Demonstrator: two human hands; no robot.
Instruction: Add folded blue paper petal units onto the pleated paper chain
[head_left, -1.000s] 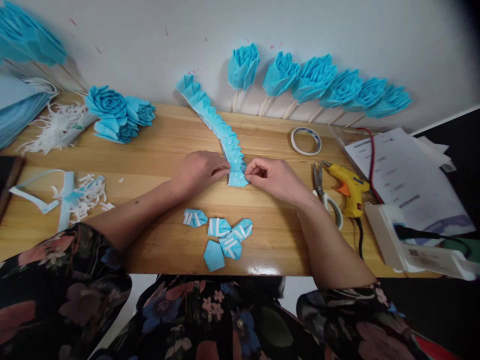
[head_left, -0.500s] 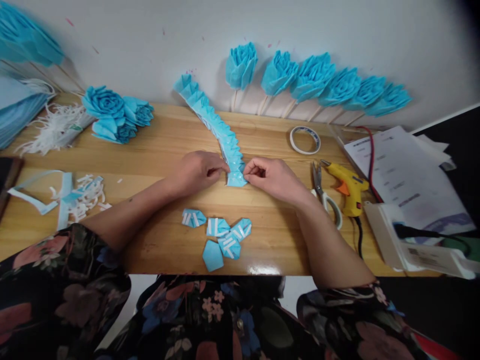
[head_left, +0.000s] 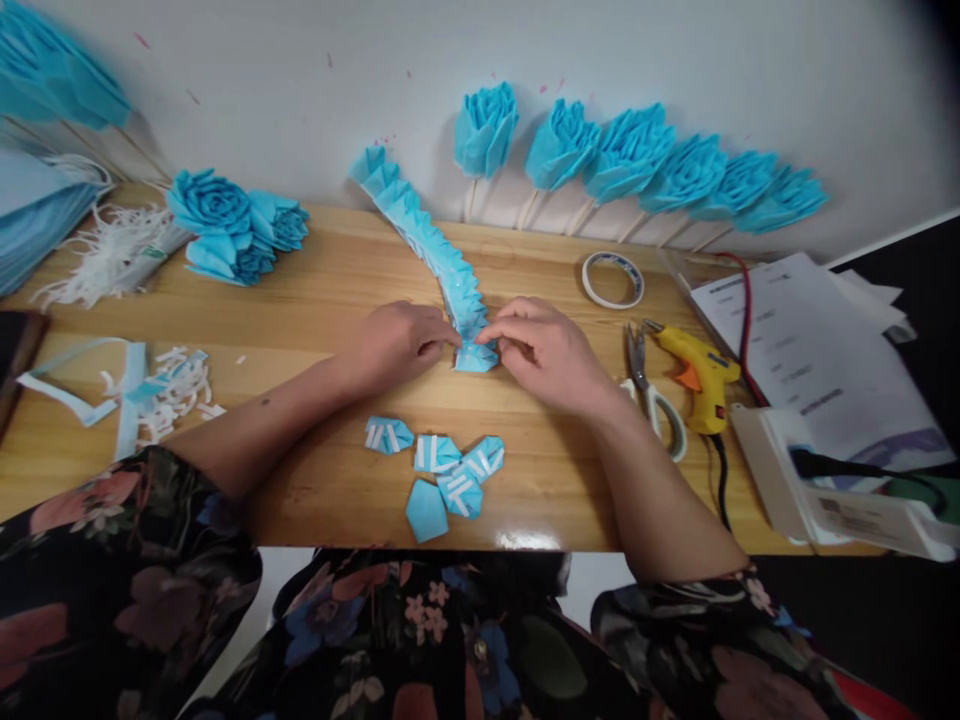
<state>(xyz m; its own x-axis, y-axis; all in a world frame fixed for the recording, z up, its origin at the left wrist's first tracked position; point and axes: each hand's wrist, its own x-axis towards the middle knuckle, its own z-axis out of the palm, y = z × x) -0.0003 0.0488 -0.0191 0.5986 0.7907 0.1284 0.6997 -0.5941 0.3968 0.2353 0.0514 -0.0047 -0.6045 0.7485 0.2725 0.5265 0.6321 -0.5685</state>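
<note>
A long chain of overlapping folded blue paper petals (head_left: 427,235) runs from the wall toward me across the wooden table (head_left: 315,290). My left hand (head_left: 397,342) pinches the near end of the chain from the left. From the right, my right hand (head_left: 536,350) presses its fingers down on the same end petal (head_left: 474,357). Several loose blue petals with white tape strips (head_left: 442,468) lie just in front of my hands.
Blue paper roses on sticks (head_left: 630,160) lean on the wall; more roses (head_left: 229,225) lie at left. To the right are a tape roll (head_left: 613,279), scissors (head_left: 651,385), a yellow glue gun (head_left: 694,370) and papers (head_left: 810,350). White scraps (head_left: 161,395) lie at left.
My right hand has moved left and up over the end petal, its fingers now pressing on top of it. The left hand stays nearly still.
</note>
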